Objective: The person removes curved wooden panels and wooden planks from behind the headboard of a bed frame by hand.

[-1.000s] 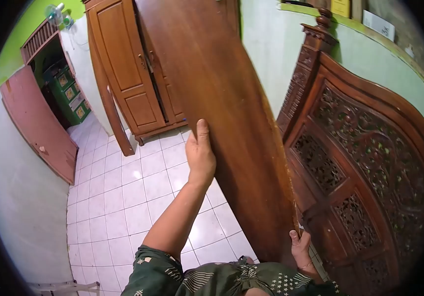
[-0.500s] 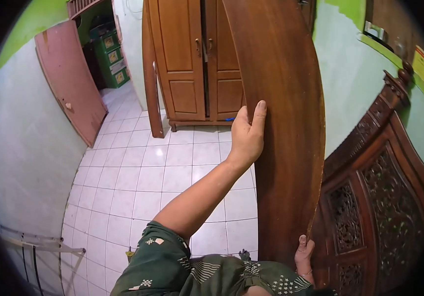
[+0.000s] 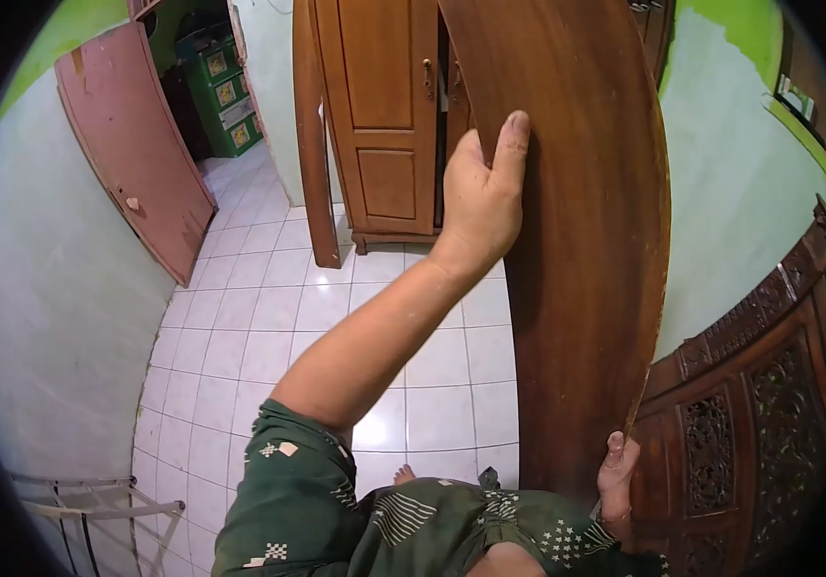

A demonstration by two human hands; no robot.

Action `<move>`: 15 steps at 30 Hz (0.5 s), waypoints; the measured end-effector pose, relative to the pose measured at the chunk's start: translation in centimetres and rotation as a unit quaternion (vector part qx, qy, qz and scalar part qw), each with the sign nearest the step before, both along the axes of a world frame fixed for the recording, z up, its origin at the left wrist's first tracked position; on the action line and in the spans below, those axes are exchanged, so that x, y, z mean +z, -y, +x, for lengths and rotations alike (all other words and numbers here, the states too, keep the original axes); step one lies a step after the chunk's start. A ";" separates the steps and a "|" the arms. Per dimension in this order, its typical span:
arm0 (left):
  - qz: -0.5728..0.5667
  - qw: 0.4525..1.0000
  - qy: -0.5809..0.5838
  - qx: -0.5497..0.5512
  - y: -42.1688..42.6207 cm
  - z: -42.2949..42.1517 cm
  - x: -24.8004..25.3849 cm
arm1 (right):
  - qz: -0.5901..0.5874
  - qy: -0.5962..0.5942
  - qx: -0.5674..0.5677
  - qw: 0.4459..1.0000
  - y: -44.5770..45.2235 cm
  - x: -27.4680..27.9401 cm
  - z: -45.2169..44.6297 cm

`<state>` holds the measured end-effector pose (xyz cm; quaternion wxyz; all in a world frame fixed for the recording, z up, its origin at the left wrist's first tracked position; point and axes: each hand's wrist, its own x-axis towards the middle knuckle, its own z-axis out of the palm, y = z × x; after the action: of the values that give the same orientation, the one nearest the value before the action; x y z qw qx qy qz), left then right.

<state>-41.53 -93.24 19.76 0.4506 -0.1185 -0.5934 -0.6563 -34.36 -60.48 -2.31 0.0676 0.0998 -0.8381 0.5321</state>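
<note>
Board (image 3: 586, 250), count one, is held up in front of the person, between the wardrobe (image 3: 379, 87) side of the room and the carved headboard (image 3: 711, 365) at the person's right. Hands, two, both grasping it. Left hand (image 3: 487, 192) clamps the left edge partway up, thumb laid along the front face, fingers going behind and hidden. Right hand (image 3: 617, 468) grips low on the right edge, thumb showing, its other fingers mostly out of sight.

Other counts: one wardrobe, two door handles visible; one headboard, at least three pierced panels; one pink door (image 3: 129, 154), ajar; one green drawer unit (image 3: 224, 96) past the doorway; one narrow plank (image 3: 315, 163) upright just beside the wardrobe; one metal rack (image 3: 105, 510), partly visible; one bare foot (image 3: 403, 473) on the white tiled floor (image 3: 240, 317).

Board looks: long, wide, flat, dark reddish-brown, streaky grain, low sheen. Right edge bows outward, with a thin paler rim.

Long axis runs lengthwise away from the person's body, top end leaning slightly left and cut off above. Lower end disappears behind the patterned green clothing (image 3: 298, 481); can't tell whether it touches the floor. Broad face points back at the person.
</note>
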 end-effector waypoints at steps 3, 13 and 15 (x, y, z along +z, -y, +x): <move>-0.023 0.999 0.037 0.008 5.7 -1.3 1.2 | -0.002 -0.007 0.014 1.000 4.8 1.5 -1.7; -0.068 0.992 0.083 0.072 19.4 -6.0 5.6 | -0.010 -0.044 0.041 0.998 18.6 4.7 -9.4; -0.082 0.985 0.111 0.108 21.1 -5.5 7.7 | -0.010 -0.013 0.069 0.997 21.3 5.4 -11.2</move>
<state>-47.03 -114.35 27.42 0.4390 -0.0168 -0.7005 -0.5624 -45.58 -81.77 3.05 0.0426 0.1634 -0.8227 0.5427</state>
